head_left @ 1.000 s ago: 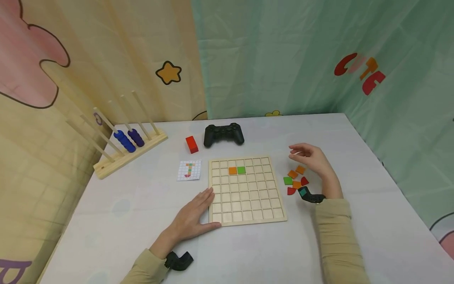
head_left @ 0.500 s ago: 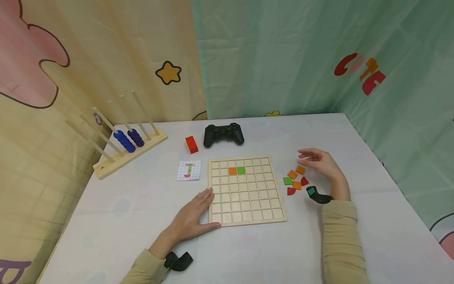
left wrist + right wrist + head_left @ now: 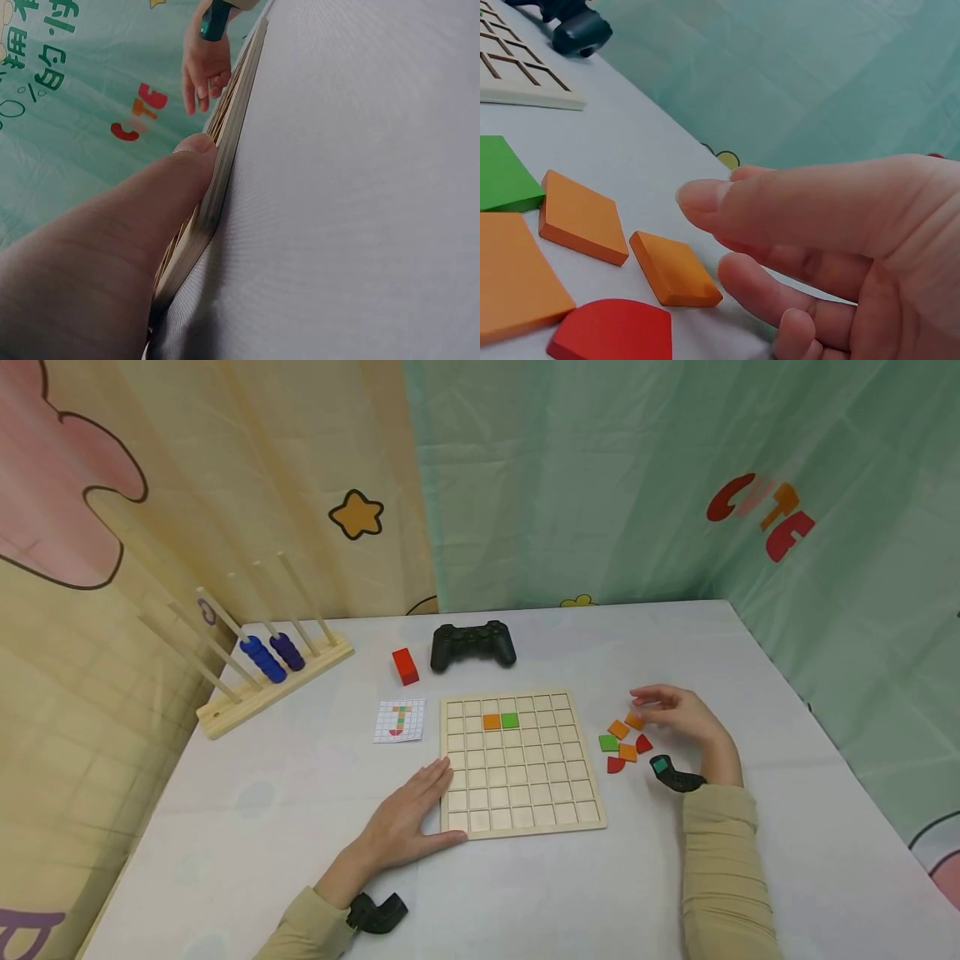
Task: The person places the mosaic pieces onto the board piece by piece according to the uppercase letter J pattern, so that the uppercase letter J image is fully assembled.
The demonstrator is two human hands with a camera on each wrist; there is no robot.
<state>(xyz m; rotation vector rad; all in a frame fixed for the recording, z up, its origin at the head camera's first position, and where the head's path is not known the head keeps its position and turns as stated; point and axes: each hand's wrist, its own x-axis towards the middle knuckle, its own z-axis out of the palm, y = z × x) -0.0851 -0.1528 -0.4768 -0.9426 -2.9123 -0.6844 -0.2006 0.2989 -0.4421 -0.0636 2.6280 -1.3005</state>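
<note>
A wooden grid board (image 3: 525, 777) lies in front of the person, with one orange tile (image 3: 491, 722) and one green tile (image 3: 510, 720) side by side in its cells. The left hand (image 3: 408, 814) rests along the board's left edge, fingers stretched and thumb at the near corner. To the right of the board, the right hand (image 3: 678, 710) hovers over a small group of loose pieces, its fingers loosely bent with nothing between them. In the right wrist view its fingertips are right beside an orange tile (image 3: 675, 270). Other orange tiles, a green tile (image 3: 609, 743) and red quarter-round pieces (image 3: 616, 765) lie close by.
A pattern card (image 3: 400, 721) lies left of the board, with a red block (image 3: 406, 667) behind it. A black game controller (image 3: 473, 645) sits behind the board. At the back left stands a wooden peg rack (image 3: 277, 685) with blue and purple beads.
The right hand has moved right and then down toward the nearest orange tile, now overlapping it in the head view. The left hand and board have stayed in place.
</note>
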